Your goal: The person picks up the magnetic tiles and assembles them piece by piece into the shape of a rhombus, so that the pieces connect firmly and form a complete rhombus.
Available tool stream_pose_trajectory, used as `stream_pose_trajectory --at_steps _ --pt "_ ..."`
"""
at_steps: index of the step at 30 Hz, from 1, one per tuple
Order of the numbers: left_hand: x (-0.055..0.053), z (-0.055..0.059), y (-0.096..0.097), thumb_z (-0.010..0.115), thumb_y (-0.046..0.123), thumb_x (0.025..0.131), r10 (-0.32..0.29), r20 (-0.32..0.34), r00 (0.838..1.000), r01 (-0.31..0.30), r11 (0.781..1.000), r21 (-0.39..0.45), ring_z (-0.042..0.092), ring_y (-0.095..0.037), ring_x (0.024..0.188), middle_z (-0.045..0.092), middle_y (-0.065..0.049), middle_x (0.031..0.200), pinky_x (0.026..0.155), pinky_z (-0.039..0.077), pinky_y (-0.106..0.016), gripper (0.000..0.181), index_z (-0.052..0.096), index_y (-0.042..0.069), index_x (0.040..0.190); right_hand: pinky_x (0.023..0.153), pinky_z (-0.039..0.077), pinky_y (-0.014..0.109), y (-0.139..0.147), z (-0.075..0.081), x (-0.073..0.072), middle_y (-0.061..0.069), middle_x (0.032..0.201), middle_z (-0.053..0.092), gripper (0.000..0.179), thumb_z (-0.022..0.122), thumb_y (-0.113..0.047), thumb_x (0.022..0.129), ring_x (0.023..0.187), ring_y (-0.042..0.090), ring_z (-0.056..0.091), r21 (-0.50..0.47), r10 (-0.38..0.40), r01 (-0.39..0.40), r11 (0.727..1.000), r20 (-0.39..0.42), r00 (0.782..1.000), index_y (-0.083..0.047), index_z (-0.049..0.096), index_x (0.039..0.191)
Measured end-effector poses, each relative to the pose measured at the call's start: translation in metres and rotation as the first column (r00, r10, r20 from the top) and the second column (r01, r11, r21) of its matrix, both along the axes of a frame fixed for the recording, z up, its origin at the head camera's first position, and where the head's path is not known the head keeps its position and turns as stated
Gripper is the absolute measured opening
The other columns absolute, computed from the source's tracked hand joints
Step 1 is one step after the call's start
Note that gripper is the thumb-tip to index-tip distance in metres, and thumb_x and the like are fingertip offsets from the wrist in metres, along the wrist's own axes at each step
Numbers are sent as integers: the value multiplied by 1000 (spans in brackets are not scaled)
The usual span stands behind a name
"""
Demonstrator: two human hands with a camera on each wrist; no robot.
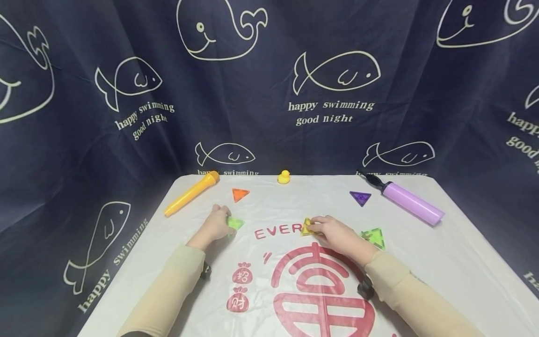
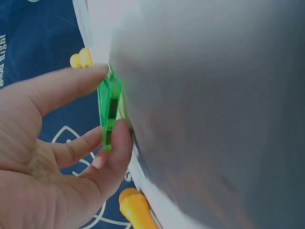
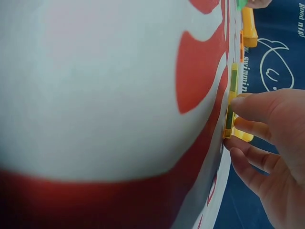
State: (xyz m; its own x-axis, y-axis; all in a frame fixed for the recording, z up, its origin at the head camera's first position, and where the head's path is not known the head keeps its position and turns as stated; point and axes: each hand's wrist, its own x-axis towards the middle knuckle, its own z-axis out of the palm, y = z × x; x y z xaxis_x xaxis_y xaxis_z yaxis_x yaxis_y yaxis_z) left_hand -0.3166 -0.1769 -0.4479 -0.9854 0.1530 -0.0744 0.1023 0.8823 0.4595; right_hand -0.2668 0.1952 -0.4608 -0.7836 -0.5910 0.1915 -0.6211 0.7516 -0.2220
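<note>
On the left of the table in the head view, my left hand [image 1: 217, 223] pinches a light green translucent triangle tile [image 1: 236, 223]. In the left wrist view the green tile [image 2: 110, 107] stands edge-on between thumb and fingers. Right of the printed letters, my right hand [image 1: 334, 231] holds a yellow triangle tile [image 1: 306, 228] at its edge, partly covering it. The right wrist view shows the yellow tile [image 3: 232, 100] low at the tabletop, with the thumb and fingertips on it. Another green triangle tile [image 1: 375, 238] lies beside the right wrist, touched by neither hand.
An orange triangle tile [image 1: 240, 194] and a purple triangle tile [image 1: 360, 198] lie farther back. At the far edge sits a yellow rubber duck [image 1: 284, 177]. An orange toy microphone [image 1: 191, 193] lies at left, a purple hand pump [image 1: 412, 202] at right. A dark printed curtain [image 1: 269, 93] hangs behind.
</note>
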Motion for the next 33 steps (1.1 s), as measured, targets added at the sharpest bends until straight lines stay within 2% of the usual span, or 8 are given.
stream_pose_trajectory --at_steps 5,9,13,16,21,24,27,33 --pt "-3 -1 17 89 7 72 0 -23 1000 1 998 56 57 -30 99 54 -17 112 96 50 -47 57 60 -4 120 100 50 50 -5 0 0 17 127 65 32 75 -5 92 115 37 62 0 15 -15 1000 15 1000 -3 73 124" --pt "-8 -2 34 87 4 74 -26 -37 999 29 996 84 60 -30 103 63 -14 108 98 49 -47 54 60 0 121 100 50 50 -10 0 -1 19 126 65 32 75 -2 91 113 37 63 -11 50 -49 999 10 999 -2 72 123" --pt "-12 -4 50 83 -1 76 -61 -75 995 68 993 97 62 -29 102 66 -12 106 97 50 -46 49 61 1 120 100 50 50 -17 1 -2 21 128 65 32 73 -2 92 117 38 62 -25 60 -59 998 38 997 -1 72 124" --pt "-15 -4 61 80 -3 77 -62 -100 993 75 988 132 62 -28 95 65 -11 100 92 52 -45 48 61 0 121 100 50 52 -22 2 -1 23 128 65 31 72 0 92 117 40 62 -39 73 -72 997 39 997 0 72 123" --pt "-18 -6 80 77 -4 76 -16 -86 996 38 967 253 59 -24 82 61 -9 89 80 54 -40 48 60 -4 121 98 51 52 -27 0 -1 25 126 65 32 71 4 90 113 42 63 -37 111 -111 993 -3 994 2 71 122" --pt "-19 -8 89 77 -4 75 -8 -80 997 30 958 284 56 -22 78 58 -7 85 74 52 -36 46 60 -4 118 99 50 51 -30 0 -2 25 130 63 35 71 1 91 116 42 62 -24 94 -93 995 32 995 1 70 126" --pt "-19 -8 98 78 -3 76 -23 -70 997 43 955 293 55 -19 76 57 -5 83 70 51 -32 43 60 -3 115 100 50 50 -32 0 -2 25 131 62 35 71 0 92 116 41 61 -14 85 -84 996 44 995 1 69 127" --pt "-16 -6 115 76 -4 77 -66 -68 995 84 948 308 54 -16 72 56 -5 83 62 48 -26 37 59 -1 110 97 52 48 -37 2 -2 27 125 64 32 72 3 90 111 41 64 -7 115 -115 993 -18 993 5 71 121"
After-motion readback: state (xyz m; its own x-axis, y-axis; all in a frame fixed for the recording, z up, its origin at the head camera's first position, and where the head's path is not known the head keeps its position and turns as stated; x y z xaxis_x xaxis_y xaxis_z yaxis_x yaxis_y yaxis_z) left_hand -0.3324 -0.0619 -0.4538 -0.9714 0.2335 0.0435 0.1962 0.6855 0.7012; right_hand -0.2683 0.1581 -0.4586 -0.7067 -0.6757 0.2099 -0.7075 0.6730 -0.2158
